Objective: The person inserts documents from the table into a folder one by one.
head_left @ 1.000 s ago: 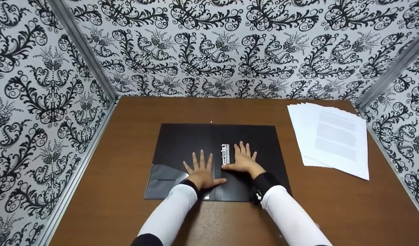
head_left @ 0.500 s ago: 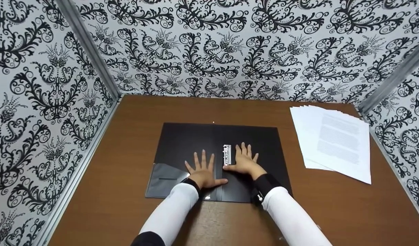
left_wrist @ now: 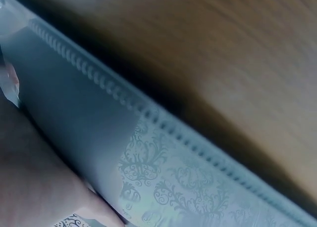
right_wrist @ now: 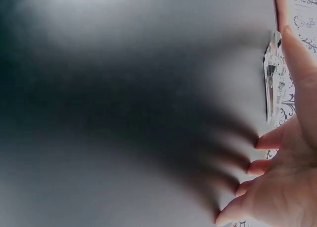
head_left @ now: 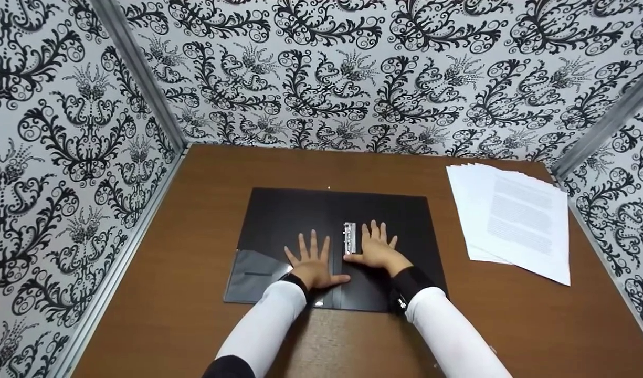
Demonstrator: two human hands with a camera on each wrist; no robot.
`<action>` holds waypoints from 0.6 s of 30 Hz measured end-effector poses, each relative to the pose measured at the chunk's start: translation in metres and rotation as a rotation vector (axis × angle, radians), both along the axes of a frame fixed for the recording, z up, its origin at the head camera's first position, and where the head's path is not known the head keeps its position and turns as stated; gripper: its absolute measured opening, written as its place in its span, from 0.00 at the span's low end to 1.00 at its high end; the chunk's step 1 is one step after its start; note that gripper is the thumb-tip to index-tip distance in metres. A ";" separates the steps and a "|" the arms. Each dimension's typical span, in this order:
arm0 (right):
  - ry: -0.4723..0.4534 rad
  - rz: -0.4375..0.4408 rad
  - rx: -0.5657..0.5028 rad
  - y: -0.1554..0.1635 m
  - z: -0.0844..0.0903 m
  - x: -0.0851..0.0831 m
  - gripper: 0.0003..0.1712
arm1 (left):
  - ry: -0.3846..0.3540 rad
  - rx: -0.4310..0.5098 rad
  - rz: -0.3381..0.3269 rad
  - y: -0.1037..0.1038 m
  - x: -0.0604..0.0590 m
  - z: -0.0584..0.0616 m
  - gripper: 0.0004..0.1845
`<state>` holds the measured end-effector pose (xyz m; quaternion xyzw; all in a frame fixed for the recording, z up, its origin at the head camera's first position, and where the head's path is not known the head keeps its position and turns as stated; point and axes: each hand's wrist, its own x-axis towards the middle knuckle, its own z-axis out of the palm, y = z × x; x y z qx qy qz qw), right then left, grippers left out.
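An open black folder [head_left: 290, 215] lies flat on the brown table [head_left: 195, 184], with a metal clip [head_left: 349, 238] beside its spine. My left hand [head_left: 312, 258] presses flat on the left cover, fingers spread. My right hand [head_left: 377, 247] lies flat on the right cover, its thumb reaching toward the clip. In the right wrist view the right hand [right_wrist: 282, 187] has straight fingers on the dark cover, close to the metal clip [right_wrist: 271, 78]. The left wrist view shows the folder's glossy cover [left_wrist: 99, 133] and its ridged edge over the table [left_wrist: 237, 64].
A fanned stack of printed white sheets [head_left: 515, 220] lies at the table's right rear. Patterned black-and-white walls [head_left: 352, 73] close in the table on the left, back and right. A clear pocket [head_left: 255, 273] sits on the folder's lower left corner.
Both hands stay flat on the folder. The head view has shifted slightly, so everything sits a little lower and to the right.
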<state>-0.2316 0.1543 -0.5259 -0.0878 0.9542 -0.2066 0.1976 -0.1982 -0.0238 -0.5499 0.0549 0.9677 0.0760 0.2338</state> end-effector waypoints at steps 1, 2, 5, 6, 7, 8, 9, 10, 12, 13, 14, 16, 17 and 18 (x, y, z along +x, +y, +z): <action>-0.004 0.003 0.005 0.000 0.000 0.000 0.64 | -0.001 0.003 0.000 0.000 0.000 0.000 0.64; -0.006 0.006 0.012 0.000 0.000 -0.001 0.64 | -0.004 0.006 0.002 0.000 0.000 0.001 0.64; -0.015 0.021 0.037 0.002 0.000 -0.002 0.64 | -0.013 0.007 0.002 0.000 -0.001 0.000 0.64; -0.018 0.025 0.045 0.002 -0.001 -0.002 0.64 | -0.016 0.005 0.002 0.001 0.000 0.000 0.64; -0.021 0.030 0.055 0.003 -0.001 -0.002 0.64 | -0.017 0.004 0.002 0.001 0.000 0.000 0.64; -0.024 0.035 0.065 0.003 -0.001 -0.002 0.64 | -0.017 0.003 0.001 0.001 0.000 0.000 0.64; -0.027 0.039 0.073 0.003 -0.001 -0.002 0.64 | -0.015 0.002 0.000 0.001 0.000 0.000 0.64; -0.028 0.042 0.078 0.003 -0.001 -0.002 0.64 | -0.010 0.002 -0.001 0.001 0.000 0.000 0.64; -0.030 0.046 0.088 0.003 0.000 -0.003 0.64 | -0.007 0.003 -0.001 0.001 0.001 -0.001 0.64; -0.030 0.047 0.095 0.003 0.000 -0.003 0.64 | -0.006 0.005 0.000 0.001 0.000 -0.001 0.64; -0.029 0.048 0.099 0.002 0.000 -0.003 0.64 | -0.004 0.006 0.000 0.001 0.000 -0.001 0.64; -0.023 0.048 0.097 0.002 0.000 -0.003 0.64 | -0.004 0.006 0.002 0.001 -0.001 -0.001 0.65; -0.023 0.049 0.099 0.002 0.000 -0.004 0.65 | -0.006 0.005 0.004 0.000 -0.001 -0.001 0.65; -0.022 0.052 0.102 0.002 0.000 -0.004 0.66 | -0.008 0.003 0.005 0.000 -0.001 -0.001 0.65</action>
